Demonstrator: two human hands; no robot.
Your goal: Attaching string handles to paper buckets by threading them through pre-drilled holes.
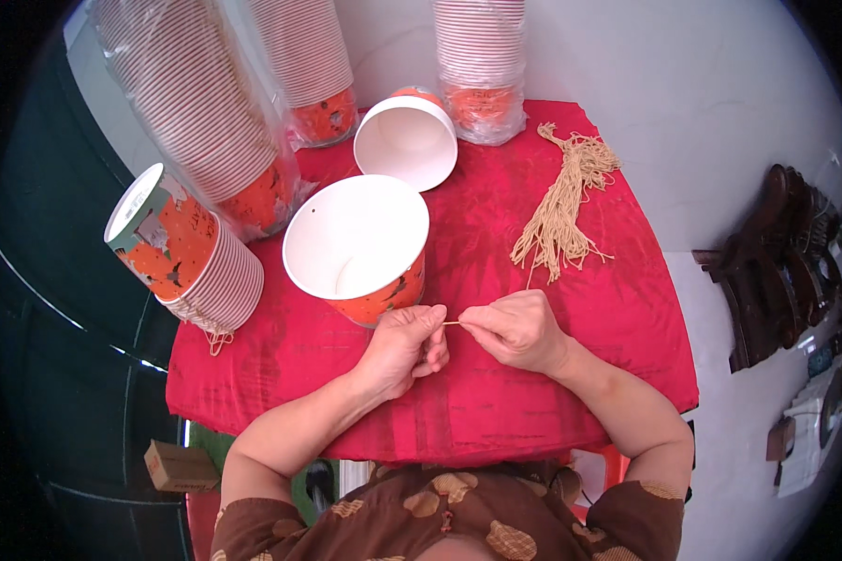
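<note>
My left hand (407,344) and my right hand (515,329) meet over the near middle of the table, each closed in a pinch. A short stretch of tan cord (452,323) shows taut between their fingertips. Just beyond my left hand stands a large orange-printed paper bucket (381,297), its white inside facing up and a small dark hole near its rim. Past my right hand lies a bundle of tan cords (571,201), loose ends spread toward me. A thin strand rises behind my right hand; whether it joins the held cord I cannot tell.
A red cloth covers the table (617,309). Another paper bucket (405,142) lies tipped behind the first. At left leans a stack of buckets (187,245) with cord hanging from it. Plastic-wrapped bucket stacks (192,103) stand along the back. A cardboard box (180,467) sits below, left.
</note>
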